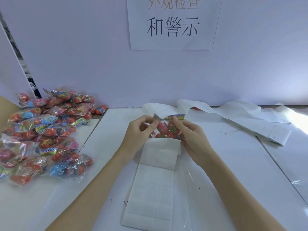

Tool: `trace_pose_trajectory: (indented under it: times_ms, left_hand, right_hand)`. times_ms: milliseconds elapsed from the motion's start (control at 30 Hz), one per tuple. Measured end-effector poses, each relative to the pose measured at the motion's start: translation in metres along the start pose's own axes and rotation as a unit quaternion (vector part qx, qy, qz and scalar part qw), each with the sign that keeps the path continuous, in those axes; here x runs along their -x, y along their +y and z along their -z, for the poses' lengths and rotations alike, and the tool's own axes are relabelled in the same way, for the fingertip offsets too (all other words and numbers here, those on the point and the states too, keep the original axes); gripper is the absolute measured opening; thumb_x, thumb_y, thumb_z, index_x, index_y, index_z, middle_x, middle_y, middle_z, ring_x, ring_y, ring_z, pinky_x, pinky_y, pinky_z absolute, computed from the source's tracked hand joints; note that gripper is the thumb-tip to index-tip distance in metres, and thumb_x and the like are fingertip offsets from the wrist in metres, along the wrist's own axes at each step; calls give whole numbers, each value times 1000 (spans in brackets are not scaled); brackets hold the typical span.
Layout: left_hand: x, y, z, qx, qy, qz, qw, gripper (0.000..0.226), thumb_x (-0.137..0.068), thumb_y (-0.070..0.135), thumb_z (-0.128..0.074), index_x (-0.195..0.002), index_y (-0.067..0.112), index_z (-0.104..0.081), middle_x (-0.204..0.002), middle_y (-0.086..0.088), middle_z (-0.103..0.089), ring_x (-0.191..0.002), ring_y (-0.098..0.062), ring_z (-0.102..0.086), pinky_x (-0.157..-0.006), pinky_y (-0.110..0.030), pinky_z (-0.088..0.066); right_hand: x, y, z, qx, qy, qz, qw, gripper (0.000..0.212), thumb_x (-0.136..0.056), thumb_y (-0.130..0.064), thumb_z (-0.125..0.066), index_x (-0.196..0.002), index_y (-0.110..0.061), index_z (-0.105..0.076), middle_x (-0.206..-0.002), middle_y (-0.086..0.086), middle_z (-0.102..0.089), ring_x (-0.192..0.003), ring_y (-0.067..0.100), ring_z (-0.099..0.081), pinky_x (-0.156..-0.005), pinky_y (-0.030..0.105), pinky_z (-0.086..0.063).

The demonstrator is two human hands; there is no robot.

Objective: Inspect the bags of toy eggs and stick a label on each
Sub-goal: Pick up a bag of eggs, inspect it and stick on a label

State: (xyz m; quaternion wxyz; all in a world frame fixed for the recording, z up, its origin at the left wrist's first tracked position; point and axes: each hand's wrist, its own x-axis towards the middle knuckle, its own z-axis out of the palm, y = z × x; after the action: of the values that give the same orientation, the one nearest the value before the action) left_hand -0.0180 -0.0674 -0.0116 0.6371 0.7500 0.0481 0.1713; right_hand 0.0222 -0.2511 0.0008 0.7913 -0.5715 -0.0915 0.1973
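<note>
Both hands hold one clear bag of red toy eggs [164, 129] up above the table's middle. My left hand [141, 130] pinches its left side and my right hand [188, 132] grips its right side near the colourful header card. Directly beneath the bag lies a long white strip of label sheet [153, 185], its far end folded over. A big pile of bags of toy eggs [45, 130] covers the table's left side.
Used white backing strips [246, 117] trail along the back right of the table. A white partition with a printed paper sign [173, 24] stands close behind. One loose bag [101, 109] lies by the wall next to the pile.
</note>
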Motion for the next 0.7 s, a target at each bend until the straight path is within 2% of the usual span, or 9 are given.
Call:
trace_pose_trajectory:
  times_ms: [133,233,333,400,533,633,700]
  left_hand:
    - [-1,0,1,13,18,5,1000,17,-99,20,-72,-84,10,-69,-68,-4,-69,-65,-15,-66,-70,-24,-55]
    - [-1,-2,-2,10,62,-5,998,18,-99,19,-71,-83,11,-70,-72,0,-72,-68,-14,-71,-70,-27,-58]
    - [-3,-5,0,44,119,-8,992,13,-98,18,-72,-87,11,-73,-76,0,-74,-69,-20,-76,-67,-19,-55]
    - [-6,-5,3,72,130,9,989,11,-98,17,-72,-92,9,-75,-82,-4,-76,-70,-22,-77,-68,-22,-59]
    - [-8,-7,1,125,128,32,983,12,-101,11,-67,-96,5,-77,-90,-2,-78,-75,-18,-76,-75,-30,-63]
    - [-8,-7,1,168,121,43,977,13,-102,11,-66,-101,4,-77,-97,-8,-78,-76,-19,-76,-73,-26,-62]
    - [-7,-7,1,158,117,25,980,12,-101,10,-67,-111,10,-73,-104,-11,-76,-82,-21,-78,-76,-28,-63]
  right_hand:
    - [0,2,-2,-8,-12,0,1000,38,-106,-38,-58,-112,-8,-80,-111,14,-79,-92,24,-77,-74,28,-61]
    - [-3,4,-2,-1,-34,8,999,42,-108,-45,-51,-120,-14,-77,-116,10,-78,-105,25,-76,-84,30,-61]
    - [-5,8,-1,85,-48,31,995,28,-104,-39,-62,-126,-23,-72,-116,3,-79,-110,22,-75,-93,31,-58]
    - [-6,11,0,79,-25,27,996,23,-100,-28,-70,-120,-17,-73,-110,4,-80,-107,24,-75,-88,29,-58]
    - [-7,10,1,33,-21,4,999,25,-97,-20,-74,-120,-12,-73,-111,9,-80,-101,23,-76,-74,24,-58]
    - [-7,8,4,15,-35,8,999,27,-95,-17,-75,-122,-16,-71,-112,10,-79,-101,22,-77,-75,23,-57]
    - [-7,7,4,23,-12,23,999,23,-94,-19,-77,-117,-16,-72,-105,9,-80,-94,20,-76,-75,25,-55]
